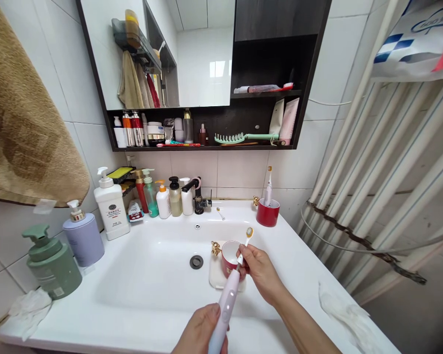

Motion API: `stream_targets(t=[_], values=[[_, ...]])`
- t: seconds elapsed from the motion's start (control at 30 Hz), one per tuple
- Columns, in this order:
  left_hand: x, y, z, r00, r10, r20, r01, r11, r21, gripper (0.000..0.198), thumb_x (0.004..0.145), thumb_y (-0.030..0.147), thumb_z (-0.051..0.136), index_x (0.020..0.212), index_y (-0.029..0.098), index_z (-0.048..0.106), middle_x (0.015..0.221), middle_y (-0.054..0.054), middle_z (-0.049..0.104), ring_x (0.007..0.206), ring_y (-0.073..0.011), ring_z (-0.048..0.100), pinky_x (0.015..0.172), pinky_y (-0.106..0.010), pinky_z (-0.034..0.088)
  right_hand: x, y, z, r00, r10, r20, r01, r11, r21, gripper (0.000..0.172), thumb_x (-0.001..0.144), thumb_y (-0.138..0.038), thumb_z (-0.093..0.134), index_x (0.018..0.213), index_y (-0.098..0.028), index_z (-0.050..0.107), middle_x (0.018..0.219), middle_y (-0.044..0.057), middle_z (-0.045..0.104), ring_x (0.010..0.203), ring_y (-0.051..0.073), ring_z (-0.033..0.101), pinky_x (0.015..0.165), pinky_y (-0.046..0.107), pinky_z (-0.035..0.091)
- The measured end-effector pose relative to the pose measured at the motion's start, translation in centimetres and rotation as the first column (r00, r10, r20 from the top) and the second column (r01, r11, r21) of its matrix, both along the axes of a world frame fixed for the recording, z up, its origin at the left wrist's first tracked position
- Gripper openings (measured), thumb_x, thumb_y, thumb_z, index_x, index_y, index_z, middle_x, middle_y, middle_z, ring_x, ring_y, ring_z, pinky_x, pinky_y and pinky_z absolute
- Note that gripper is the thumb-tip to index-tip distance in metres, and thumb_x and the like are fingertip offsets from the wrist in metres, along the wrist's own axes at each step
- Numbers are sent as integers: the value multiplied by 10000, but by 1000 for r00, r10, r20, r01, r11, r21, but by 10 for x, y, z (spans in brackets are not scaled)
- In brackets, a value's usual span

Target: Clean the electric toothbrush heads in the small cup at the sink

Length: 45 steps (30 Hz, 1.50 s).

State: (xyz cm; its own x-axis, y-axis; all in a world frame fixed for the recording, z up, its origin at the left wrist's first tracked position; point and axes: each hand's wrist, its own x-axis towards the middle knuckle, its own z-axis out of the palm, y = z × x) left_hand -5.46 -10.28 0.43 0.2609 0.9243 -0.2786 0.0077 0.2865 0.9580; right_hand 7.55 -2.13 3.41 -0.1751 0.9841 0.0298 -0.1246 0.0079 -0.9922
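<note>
Left hand (201,330) fingers wrap the pink toothbrush (228,299). Right hand (261,273) fingers pinch its neck beside the red cup (229,255).

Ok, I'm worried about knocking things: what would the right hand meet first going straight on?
The right hand, pinching the toothbrush, would likely meet the red cup beyond its fingertips; depth is unclear.

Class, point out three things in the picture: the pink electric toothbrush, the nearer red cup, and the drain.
pink electric toothbrush (229,294): head view, on the upper part of its handle.
nearer red cup (230,252): head view, on its inner wall.
drain (196,262): head view, on the middle of the dark plug.
</note>
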Motion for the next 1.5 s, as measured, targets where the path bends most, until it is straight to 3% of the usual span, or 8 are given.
stream_targets(t=[0.4,0.73,1.0,1.1,1.3,1.5], values=[[-1,0,2,1000,29,2,-29,1000,3,464,527,629,326,587,173,389,404,38,422,386,-71,350,429,-207,266,-5,3,-2,997,79,-10,-79,996,-44,299,619,-440,432,550,-150,434,398,-79,336,310,31,325,364,190,269],[-3,5,-12,993,75,90,-72,997,-26,549,539,651,259,609,133,426,366,33,421,333,-56,341,387,-197,245,-14,-1,-7,993,112,48,-112,994,10,292,676,-405,373,558,-144,434,398,-60,380,357,41,354,387,177,278],[-8,5,-14,990,56,128,-53,998,-28,520,525,636,320,615,135,427,381,28,440,345,-58,350,402,-202,252,-22,-3,-8,989,123,86,-125,992,16,304,674,-422,362,548,-152,419,376,-70,346,336,40,320,360,172,256],[-6,4,-16,988,85,126,-82,996,-27,507,534,628,323,630,139,420,378,29,442,350,-60,349,409,-203,256,-28,-5,-8,990,91,107,-94,995,20,307,667,-438,357,550,-160,414,365,-71,333,331,47,315,350,175,253],[-2,2,-17,987,102,126,-104,994,12,481,546,625,312,604,154,397,359,42,426,324,-53,330,372,-192,237,-36,-11,-10,980,-122,156,109,990,89,333,650,-465,357,513,-165,402,390,-70,278,352,48,283,344,174,247],[-6,4,-18,969,58,240,-54,998,-22,512,550,628,306,618,135,424,333,33,426,293,-53,347,349,-188,234,-35,-13,-6,998,20,58,-23,998,52,311,664,-438,360,547,-158,426,374,-72,327,347,42,318,361,165,262]])
